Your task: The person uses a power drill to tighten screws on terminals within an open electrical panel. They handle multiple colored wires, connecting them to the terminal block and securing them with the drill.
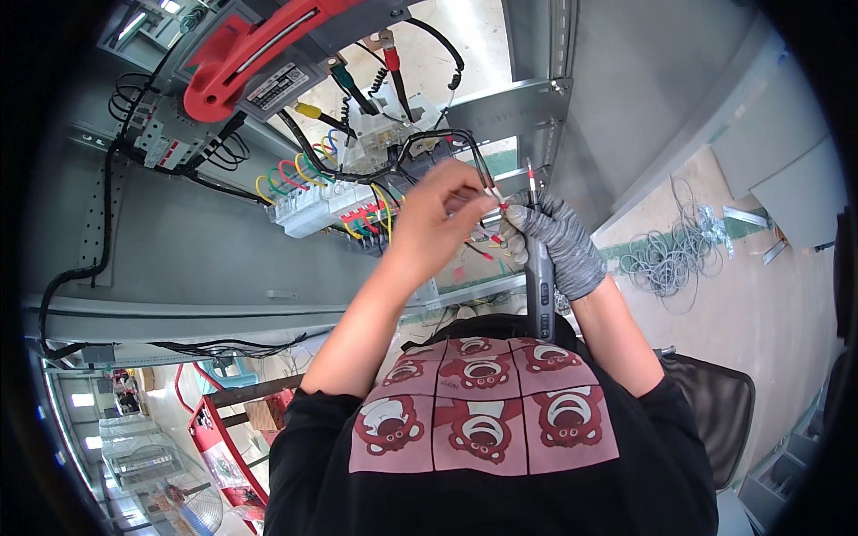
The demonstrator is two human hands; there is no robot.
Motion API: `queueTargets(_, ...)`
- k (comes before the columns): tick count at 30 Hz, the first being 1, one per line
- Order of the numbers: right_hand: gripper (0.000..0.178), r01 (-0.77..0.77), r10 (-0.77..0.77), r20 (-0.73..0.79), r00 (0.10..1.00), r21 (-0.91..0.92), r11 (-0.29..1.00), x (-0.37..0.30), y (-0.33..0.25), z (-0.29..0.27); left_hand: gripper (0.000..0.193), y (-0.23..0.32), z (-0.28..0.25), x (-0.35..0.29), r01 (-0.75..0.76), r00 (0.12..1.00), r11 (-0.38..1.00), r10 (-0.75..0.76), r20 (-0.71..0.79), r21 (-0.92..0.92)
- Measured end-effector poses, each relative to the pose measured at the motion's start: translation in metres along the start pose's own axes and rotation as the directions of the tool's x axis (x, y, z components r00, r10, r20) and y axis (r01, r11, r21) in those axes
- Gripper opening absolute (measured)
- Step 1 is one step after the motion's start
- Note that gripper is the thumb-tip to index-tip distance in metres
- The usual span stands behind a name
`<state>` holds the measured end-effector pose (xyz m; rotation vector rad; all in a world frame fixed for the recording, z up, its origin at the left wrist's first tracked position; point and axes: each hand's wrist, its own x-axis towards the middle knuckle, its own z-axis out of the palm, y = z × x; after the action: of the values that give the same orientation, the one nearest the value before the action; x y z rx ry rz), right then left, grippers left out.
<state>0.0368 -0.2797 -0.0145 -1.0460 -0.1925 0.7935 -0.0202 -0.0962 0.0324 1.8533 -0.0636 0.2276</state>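
Note:
My bare left hand is closed, its thumb and fingertips pinched at the end of a black wire with a red-and-white tip. Close beside it, my right hand, in a grey knit glove, is wrapped round a grey pen-shaped electric screwdriver. The screwdriver stands upright with its bit pointing away from me. The gloved thumb and fingertips also meet the wire end. Below the hands hang other loose wire ends with red sleeves. Part of the pinched wire end is hidden by my fingers.
Ahead is an open grey metal cabinet with a red-handled switch, a terminal block with coloured wires, and small breakers. A tangled grey cable lies on the floor at right. A red cart and a fan stand lower left.

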Motion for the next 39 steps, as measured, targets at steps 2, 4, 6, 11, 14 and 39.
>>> queueTargets(2,0.018,0.031,-0.031,-0.020,0.999,-0.010,0.999,0.005,0.002,0.007,0.016,0.023,-0.017,0.004,-0.075,0.987,0.946,0.116,-0.111,0.316)
queueTargets(4,0.017,0.014,-0.013,-0.028,1.000,0.055,0.998,0.013,0.005,0.015,0.020,0.040,-0.031,0.018,-0.200,0.934,0.757,0.340,-0.113,0.622)
queueTargets(6,0.015,-0.002,-0.003,0.037,0.999,0.118,0.993,0.022,0.010,0.025,0.021,0.042,-0.043,0.035,-0.300,0.880,0.481,0.473,0.044,0.824)
queueTargets(11,0.013,-0.069,0.057,0.090,0.994,0.139,0.988,0.029,0.026,0.052,0.017,0.024,-0.066,0.061,-0.383,0.841,0.143,0.463,0.280,0.913)
queueTargets(14,0.017,-0.049,0.035,0.079,0.996,0.185,0.981,0.046,0.037,0.049,0.015,0.027,-0.060,0.066,-0.310,0.854,0.252,0.497,0.152,0.917)
queueTargets(39,0.009,0.350,-0.342,-0.238,0.909,-0.012,0.937,0.080,0.049,0.072,0.019,0.047,-0.073,0.076,-0.274,0.941,0.536,0.320,0.109,0.798)
